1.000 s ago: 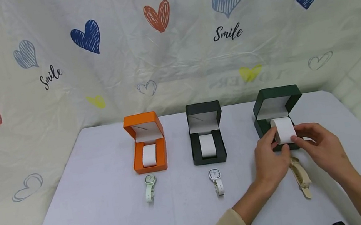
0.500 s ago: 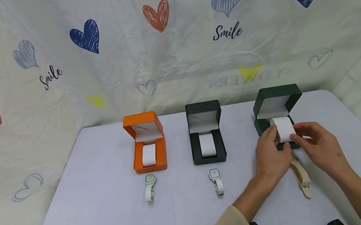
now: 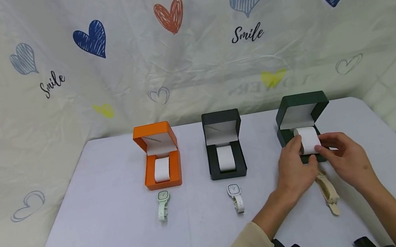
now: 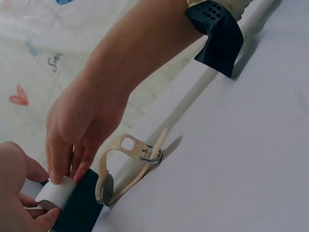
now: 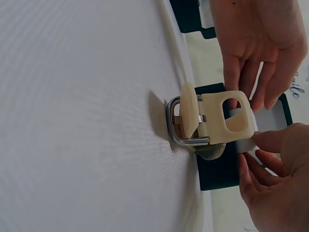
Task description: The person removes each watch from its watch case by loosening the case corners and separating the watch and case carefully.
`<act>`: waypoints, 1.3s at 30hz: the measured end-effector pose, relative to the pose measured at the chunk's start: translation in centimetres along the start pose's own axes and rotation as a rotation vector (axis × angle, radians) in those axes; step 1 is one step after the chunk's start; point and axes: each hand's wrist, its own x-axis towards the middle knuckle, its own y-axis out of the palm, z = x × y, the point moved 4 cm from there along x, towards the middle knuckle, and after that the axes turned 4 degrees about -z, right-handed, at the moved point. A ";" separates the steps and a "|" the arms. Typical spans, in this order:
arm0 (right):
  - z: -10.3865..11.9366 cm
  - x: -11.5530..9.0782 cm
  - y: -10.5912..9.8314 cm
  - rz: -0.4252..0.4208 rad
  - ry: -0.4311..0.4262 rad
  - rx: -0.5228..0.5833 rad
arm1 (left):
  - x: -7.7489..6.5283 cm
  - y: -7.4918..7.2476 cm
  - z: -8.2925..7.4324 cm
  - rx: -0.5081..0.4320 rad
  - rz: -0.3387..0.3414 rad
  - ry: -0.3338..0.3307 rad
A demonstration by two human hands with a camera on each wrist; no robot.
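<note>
A white watch cushion sits tilted in the open dark green watch box at the right. My left hand holds its left side with thumb and fingers. On the other side my right hand pinches it between thumb and fingers. Both hands meet around the cushion in the right wrist view, left hand above and right hand below. A beige strap watch, its strap buckled into a loop in the left wrist view, lies just in front of the green box, partly hidden by my hands.
An open orange watch box and an open black one stand to the left, each with a white cushion. A pale green watch and a white watch lie before them on the white tablecloth.
The view has shifted slightly. Both hands stay at the cushion with almost no movement; boxes and watches keep their places.
</note>
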 end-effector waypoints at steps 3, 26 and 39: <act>0.1 0.0 0.0 0.006 0.002 -0.009 | 0.1 0.1 0.1 0.011 0.014 0.016; -0.2 0.4 0.0 0.011 -0.057 -0.070 | 0.4 0.4 0.9 0.024 -0.102 -0.070; -0.4 0.4 0.1 0.012 -0.051 -0.083 | 0.6 0.6 1.1 0.143 -0.117 -0.042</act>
